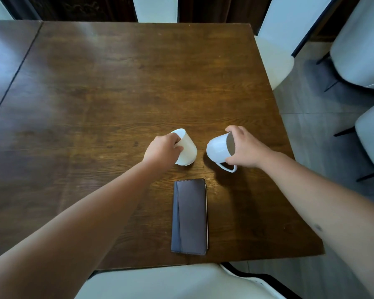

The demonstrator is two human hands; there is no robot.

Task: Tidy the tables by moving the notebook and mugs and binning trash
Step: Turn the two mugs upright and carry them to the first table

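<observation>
We are at a big brown wooden worktop, and the biggest worry is that it is hard, so a white mug that slips could crack on it or roll off the right edge onto the floor. White chairs stand round the worktop, and one chair sits right under us, so a swinging mug could bump a chair back if we turn away quickly. We have no bin or trash in view, so we would have to look around while both hands are full, and that is when things get dropped. The dark notebook lies flat and shut near our edge of the worktop, just below the two mugs, and it touches neither hand. If we lower our arms without looking, a mug could knock it. The right mug is tipped on its side, its mouth facing the right hand. That grip is closed on the mug's rim, with fingers over the top of the rim and the thumb below. The handle pokes down, free of the hand, so the mug could swing. The left mug is tipped too, leaning against the left hand. That grip is closed on it near the rim. We cannot tell if either mug has drink inside. If one does, the tilt could spill it onto the notebook.
</observation>
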